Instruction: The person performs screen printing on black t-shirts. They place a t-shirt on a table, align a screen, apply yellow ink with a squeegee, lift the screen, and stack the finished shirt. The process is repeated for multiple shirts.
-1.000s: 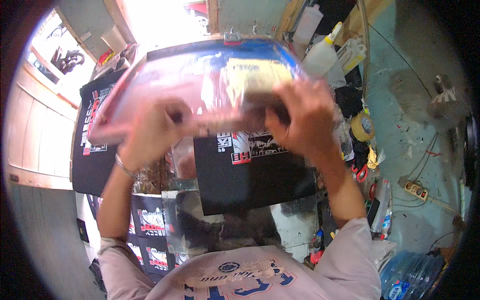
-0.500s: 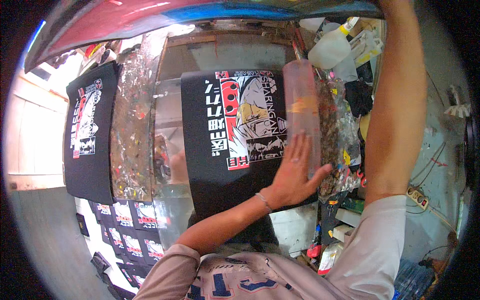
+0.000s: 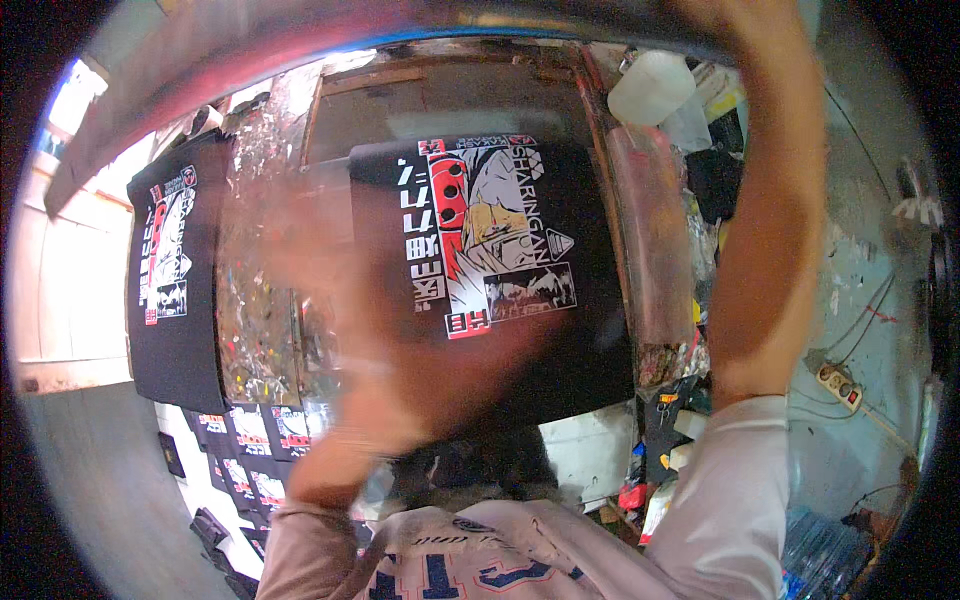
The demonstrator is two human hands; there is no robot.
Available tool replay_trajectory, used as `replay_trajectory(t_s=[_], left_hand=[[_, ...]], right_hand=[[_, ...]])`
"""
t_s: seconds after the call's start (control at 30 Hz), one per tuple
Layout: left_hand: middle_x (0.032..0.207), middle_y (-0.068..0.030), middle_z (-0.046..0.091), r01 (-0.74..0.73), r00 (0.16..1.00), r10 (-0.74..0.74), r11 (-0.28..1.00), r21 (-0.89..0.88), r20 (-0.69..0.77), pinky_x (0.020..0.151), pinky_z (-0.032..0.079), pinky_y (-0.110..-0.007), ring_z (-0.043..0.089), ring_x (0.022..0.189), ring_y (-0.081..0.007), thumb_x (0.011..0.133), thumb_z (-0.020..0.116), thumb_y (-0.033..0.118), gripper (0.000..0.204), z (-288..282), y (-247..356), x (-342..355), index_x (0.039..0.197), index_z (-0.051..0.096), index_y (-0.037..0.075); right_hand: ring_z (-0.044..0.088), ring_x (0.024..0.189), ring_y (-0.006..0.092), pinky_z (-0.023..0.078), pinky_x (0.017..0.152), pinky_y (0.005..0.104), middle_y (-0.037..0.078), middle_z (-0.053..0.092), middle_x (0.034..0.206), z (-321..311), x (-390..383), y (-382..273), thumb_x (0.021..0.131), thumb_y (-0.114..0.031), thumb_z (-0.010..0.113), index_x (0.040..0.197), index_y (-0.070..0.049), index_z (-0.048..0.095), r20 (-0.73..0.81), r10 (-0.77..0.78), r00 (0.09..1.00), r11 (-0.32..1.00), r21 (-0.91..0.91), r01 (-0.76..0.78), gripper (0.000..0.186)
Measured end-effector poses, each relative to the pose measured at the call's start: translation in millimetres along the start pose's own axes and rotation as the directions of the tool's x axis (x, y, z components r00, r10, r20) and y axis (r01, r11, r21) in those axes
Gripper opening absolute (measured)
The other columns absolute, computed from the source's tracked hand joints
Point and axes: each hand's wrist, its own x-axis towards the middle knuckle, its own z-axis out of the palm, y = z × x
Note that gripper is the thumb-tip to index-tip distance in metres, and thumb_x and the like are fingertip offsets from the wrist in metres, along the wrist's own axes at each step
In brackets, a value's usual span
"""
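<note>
Swung leftward from moments earlier, a worker's blurred left hand [image 3: 375,345], fingers spread, grip released, over the left side of a black printed fabric panel [image 3: 505,235] lying mid-table, translucent roll [image 3: 652,255] beside its right edge, right hand [image 3: 718,14] up near the raised screen-printing frame [image 3: 300,48], grip impossible to tell.

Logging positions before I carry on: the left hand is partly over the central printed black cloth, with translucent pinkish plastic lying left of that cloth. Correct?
Not quite: the head view shows the translucent pinkish plastic lying right of the central printed black cloth. The left hand is indeed partly over that cloth.
</note>
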Motion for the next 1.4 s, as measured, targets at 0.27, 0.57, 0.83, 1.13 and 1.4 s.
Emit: replay_trajectory(t_s=[0.27,0.57,0.83,1.13,1.4], left_hand=[[0.092,-0.0134,0.055,-0.100,0.972,0.081,0.992,0.075,0.222,0.082,0.044,-0.046,0.054,0.091,-0.0348,0.058,0.079,0.002,0.042,-7.3,-117.4,-56.9,0.092,0.055,0.007],[0.095,-0.0133,0.055,-0.065,0.925,0.040,0.996,0.054,0.377,0.084,0.044,-0.042,0.055,0.093,-0.0327,0.079,0.081,0.038,0.045,52.1,-136.7,-92.4,0.095,0.057,0.003],[0.088,-0.0140,0.048,-0.046,0.968,0.039,0.999,0.024,0.247,0.078,0.041,-0.044,0.050,0.087,-0.0347,0.075,0.081,0.052,0.057,65.4,-145.7,-100.4,0.086,0.051,0.004],[0.086,-0.0114,0.048,-0.017,0.975,0.016,1.000,0.001,0.222,0.078,0.041,-0.043,0.050,0.085,-0.0324,0.072,0.081,0.053,0.057,73.4,-147.3,-103.3,0.083,0.051,0.006],[0.084,-0.0101,0.048,-0.022,0.975,0.021,1.000,0.002,0.222,0.077,0.040,-0.042,0.050,0.084,-0.0315,0.072,0.082,0.053,0.056,70.7,-147.1,-102.6,0.082,0.051,0.007]], right_hand=[[0.063,0.074,0.0316,0.051,0.068,0.0429,0.012,0.061,0.085,32.2,-251.3,-41.3,0.076,-0.049,0.084,0.093,-0.007,0.063,0.265,-0.083,0.961,0.991,0.125,0.051,0.050],[0.064,0.098,0.0323,0.053,0.090,0.0452,0.015,0.064,0.101,56.5,-314.4,-57.8,0.082,-0.014,0.068,0.113,-0.002,0.063,0.549,-0.002,0.836,0.987,0.134,-0.085,0.034],[0.066,0.104,0.0379,0.052,0.089,0.0493,0.019,0.067,0.103,119.1,-219.9,0.0,0.080,-0.011,0.072,0.114,-0.002,0.061,0.732,-0.052,0.680,0.969,0.203,-0.144,0.036],[0.065,0.091,0.0347,0.052,0.082,0.0464,0.015,0.064,0.092,77.8,-258.9,-29.5,0.085,-0.006,0.059,0.106,-0.005,0.061,0.628,-0.091,0.773,0.976,0.209,-0.055,0.021],[0.064,0.089,0.0307,0.052,0.082,0.0437,0.011,0.063,0.090,151.8,-252.9,3.3,0.089,-0.010,0.058,0.102,-0.008,0.062,0.344,-0.087,0.935,0.992,-0.054,0.112,0.014]])
